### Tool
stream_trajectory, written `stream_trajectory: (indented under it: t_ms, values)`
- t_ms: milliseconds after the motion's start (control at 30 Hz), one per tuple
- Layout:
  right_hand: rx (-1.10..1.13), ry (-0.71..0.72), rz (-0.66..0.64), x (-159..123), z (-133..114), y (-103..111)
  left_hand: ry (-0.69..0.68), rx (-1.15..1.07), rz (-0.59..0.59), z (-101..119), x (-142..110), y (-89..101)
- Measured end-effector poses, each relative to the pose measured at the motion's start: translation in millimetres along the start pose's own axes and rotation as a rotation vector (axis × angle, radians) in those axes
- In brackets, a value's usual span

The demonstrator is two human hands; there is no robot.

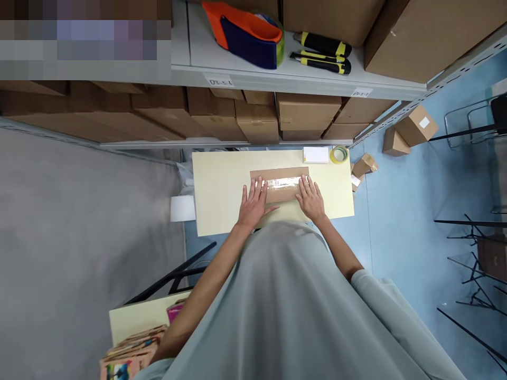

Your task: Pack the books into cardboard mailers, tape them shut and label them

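Note:
A brown cardboard box [279, 196] lies on the pale yellow table [222, 211] in front of me. A strip of shiny clear tape [283, 183] runs along the middle of its top. My left hand [254, 205] rests flat on the box's left end, fingers stretched forward and thumb out to the side. At the right end, my right hand [310, 198] lies with its fingers over the tape's end. Neither hand grips anything. Near the table's far right corner sit a roll of tape [339, 154] and a small white box [316, 154].
Above the table, a grey shelf [253, 79] carries an orange and blue tape dispenser [247, 37] and several utility knives [325, 60]. Cardboard boxes [309, 113] fill the level below. More boxes [415, 126] stand on the floor at right. Magazines [132, 353] are stacked at lower left.

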State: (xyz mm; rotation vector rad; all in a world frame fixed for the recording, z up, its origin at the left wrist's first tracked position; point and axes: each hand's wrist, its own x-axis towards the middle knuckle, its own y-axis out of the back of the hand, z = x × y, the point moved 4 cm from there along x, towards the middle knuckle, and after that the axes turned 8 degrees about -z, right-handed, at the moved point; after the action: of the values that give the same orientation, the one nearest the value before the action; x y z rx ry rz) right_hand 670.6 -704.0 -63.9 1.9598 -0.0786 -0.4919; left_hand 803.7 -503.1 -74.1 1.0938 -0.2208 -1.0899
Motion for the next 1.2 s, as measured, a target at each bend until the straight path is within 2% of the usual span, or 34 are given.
stream_trajectory:
  t_ms: [133,200,300,400,533,600,667,767,867,933,1033,1200]
  values:
    - [0.016,-0.042,0.023,2.7,-8.1,4.4,0.118,-0.136,0.085,7.0,1.7,-2.9]
    - [0.006,-0.022,0.032,11.2,-23.1,6.1,0.076,-0.153,0.123,21.1,10.5,-4.9]
    - [0.001,0.091,-0.017,25.1,-44.3,3.5,-0.062,-0.147,0.106,44.3,25.2,-10.5]
    - [0.005,0.153,-0.083,29.4,-45.3,-1.1,-0.099,-0.138,0.08,52.0,31.2,-15.1]
    - [-0.008,0.068,-0.04,19.8,-21.5,0.7,-0.126,-0.127,0.041,41.0,25.1,-15.6]
    - [0.005,0.007,-0.003,15.8,-12.2,1.7,-0.098,-0.157,0.062,29.0,20.9,-13.9]
    - [0.038,-0.036,0.034,17.3,-9.7,1.3,0.013,-0.215,0.149,14.1,18.9,-11.4]
    - [0.084,-0.16,0.142,30.1,-12.1,0.8,0.268,-0.327,0.306,-4.8,22.4,-11.2]
    - [0.087,-0.307,0.19,45.3,-15.3,-0.7,0.493,-0.467,0.359,-12.0,32.6,-17.4]
    - [0.093,-0.353,0.167,50.8,-15.7,-1.5,0.564,-0.531,0.358,-12.4,39.0,-21.3]
    - [0.151,-0.347,0.137,49.2,-11.3,0.1,0.546,-0.567,0.337,-14.2,41.8,-23.7]
    - [0.19,-0.305,0.109,39.1,1.8,0.5,0.339,-0.679,0.36,-25.2,34.1,-22.9]
